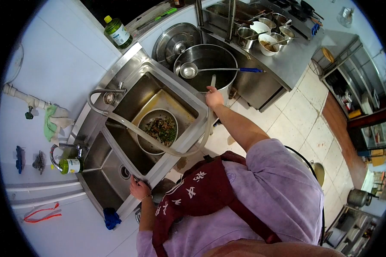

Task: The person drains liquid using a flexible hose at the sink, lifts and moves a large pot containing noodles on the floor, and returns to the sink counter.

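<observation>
My right hand [214, 97] is closed round a pale hose [158, 147] near its end, at the rim of a large metal pot [233, 81]. From the sink tap [94, 103] the hose runs across the basin and curves up to my hand; its tip points into the pot. A ladle [188, 70] with a blue handle lies across the pot's top. My left hand [140, 188] rests on the front edge of the double sink [176, 147], fingers extended and holding nothing. A round bowl [157, 112] with food scraps stands in the larger basin.
A large lid [171, 43] leans on the wall behind the pot. Green bottles stand on the ledge [118, 32] and by the smaller basin [70, 165]. Several bowls and small pots crowd the steel counter [283, 64]. A blue cloth [112, 218] hangs at the sink's corner.
</observation>
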